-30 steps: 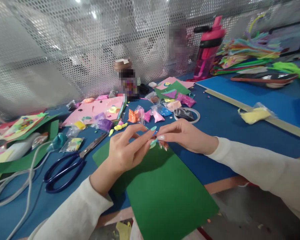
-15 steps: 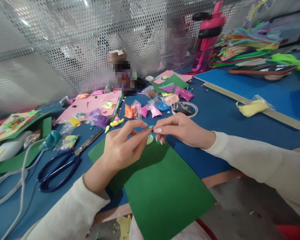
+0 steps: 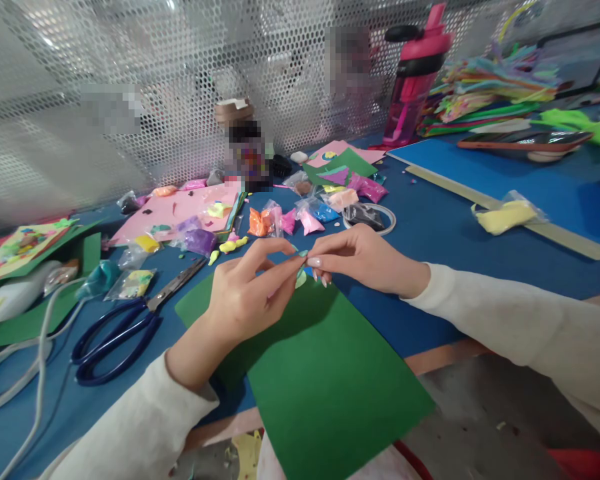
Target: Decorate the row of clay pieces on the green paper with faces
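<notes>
Fingertips of my left hand (image 3: 247,287) and my right hand (image 3: 363,260) meet over the far end of a green sheet of paper (image 3: 330,373). Between them is a small piece of teal clay (image 3: 303,254), pinched by both hands and largely covered by the fingers. Just below the fingertips a pale green round patch (image 3: 301,280) shows on the sheet. The sheet's near corner hangs past the table edge. To the left of my left hand lie scissors with dark blue handles (image 3: 117,340), their blades pointing away from me.
Small bags of coloured clay, such as a purple one (image 3: 201,241) and an orange one (image 3: 261,222), lie beyond my hands. A pink bottle (image 3: 413,80) stands at the back by a perforated metal screen (image 3: 155,87). A white cable (image 3: 43,360) loops at left; a phone (image 3: 525,141) is at right.
Both hands keep nearly the same pose, with the teal piece still between the fingertips. The view has shifted very slightly; nothing else has visibly moved.
</notes>
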